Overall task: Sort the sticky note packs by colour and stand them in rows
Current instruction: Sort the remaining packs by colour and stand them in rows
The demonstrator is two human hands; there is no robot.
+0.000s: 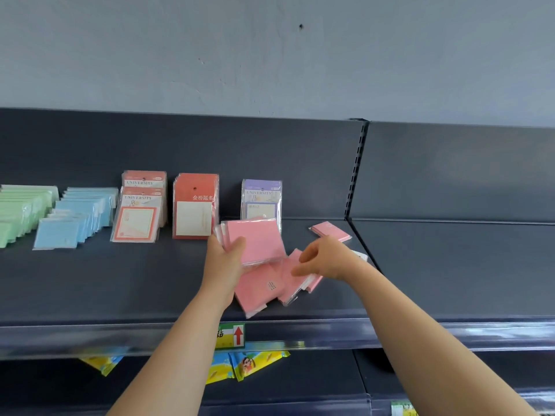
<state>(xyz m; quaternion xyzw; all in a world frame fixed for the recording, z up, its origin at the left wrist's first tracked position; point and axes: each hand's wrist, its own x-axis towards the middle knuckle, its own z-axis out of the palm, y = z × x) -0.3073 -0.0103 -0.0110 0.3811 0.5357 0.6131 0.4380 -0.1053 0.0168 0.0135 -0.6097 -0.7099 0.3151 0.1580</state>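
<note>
On the dark grey metal shelf (150, 280), our left hand (223, 256) grips a stack of pink plastic-wrapped sticky note packs (255, 241), to gather one colour. Our right hand (324, 259), loosely open and empty, hovers over loose pink packs (261, 286) lying flat.

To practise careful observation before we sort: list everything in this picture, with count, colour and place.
green packs: many, green, row, far left
blue packs: many, blue, row beside them
orange-framed packs: several, orange-white, standing
red packs: several, red, standing, centre
purple packs: few, purple, at back
held pink packs: small stack, pink, in left grip
loose pink packs: several, pink, flat, front
separate pink pack: one or two, pink, right
shelf: one, dark grey
price label: one, green-yellow, shelf edge
yellow packets: some, yellow, shelf below
left grip: holds pink stack
right grip: over loose packs; hold unclear
</note>
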